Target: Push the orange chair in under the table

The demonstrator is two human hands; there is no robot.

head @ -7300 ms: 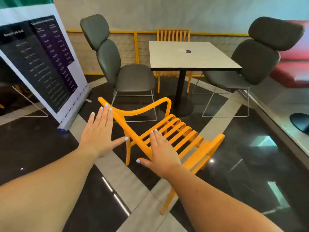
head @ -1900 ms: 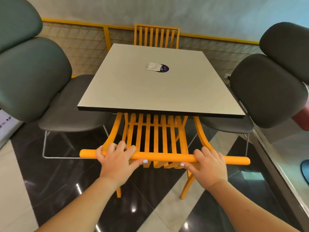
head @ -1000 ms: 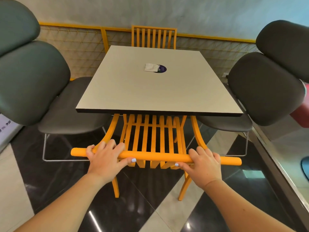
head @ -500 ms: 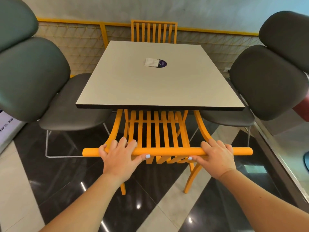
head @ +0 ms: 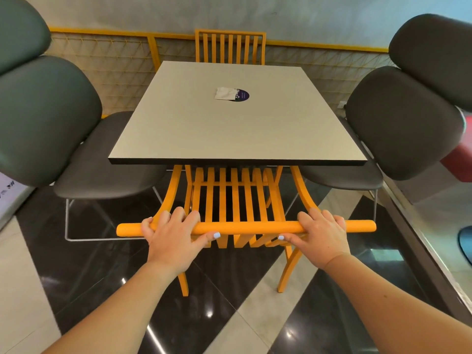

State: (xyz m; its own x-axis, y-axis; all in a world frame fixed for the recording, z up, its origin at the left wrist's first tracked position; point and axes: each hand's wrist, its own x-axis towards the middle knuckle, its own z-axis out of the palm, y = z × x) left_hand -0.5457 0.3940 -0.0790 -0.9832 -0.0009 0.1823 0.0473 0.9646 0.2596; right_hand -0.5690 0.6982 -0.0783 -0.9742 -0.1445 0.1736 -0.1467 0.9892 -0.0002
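Note:
The orange chair [head: 237, 198] is a slatted wooden chair standing upright at the near edge of the square grey table [head: 237, 129]. Its seat front is hidden beneath the tabletop, and its round top rail runs across just in front of me. My left hand [head: 173, 236] wraps around the rail left of centre. My right hand [head: 319, 233] wraps around it right of centre. Both rear legs rest on the glossy floor.
A dark padded chair [head: 84, 154] stands at the table's left side and another [head: 398, 118] at its right. A second orange chair [head: 229, 47] is at the far side by the yellow railing. A white paper and purple sticker [head: 233, 94] lie on the tabletop.
Earlier the chair lay tipped on the floor away from the table. Over the last second it has stayed at the table edge, with both hands holding the rail; it shifts only slightly.

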